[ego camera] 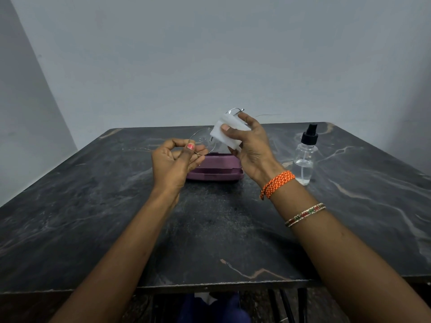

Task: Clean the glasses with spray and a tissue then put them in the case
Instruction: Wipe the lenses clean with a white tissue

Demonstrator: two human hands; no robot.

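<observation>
Plain grey walls close off the corner behind a table (93, 217) topped with dark stone, matt and streaked with pale and rust-coloured veins. Above its far half, the person holds a pair of glasses (202, 141) in the air: thin silver wire rims, round, with clear lenses. The left hand (173, 159) pinches the nearer rim between thumb and curled fingers; the thumbnail is painted pink. The right hand (250, 141) grips a folded white tissue (229, 131), soft and thick, wrapped over the other lens, thumb pressed on its front and fingers behind. One wire corner of the frame pokes up past the tissue.

Directly below the hands lies the case (215, 170), a mauve hard plastic shell with rounded edges, resting flat on the table, lid down as far as I can tell. To its right, well apart from it, stands a small spray bottle (304, 159) of clear plastic with a black pump top, upright. On the right wrist sits a braided orange thread band (277, 184), and further up the forearm a thin beaded bangle (305, 214).
</observation>
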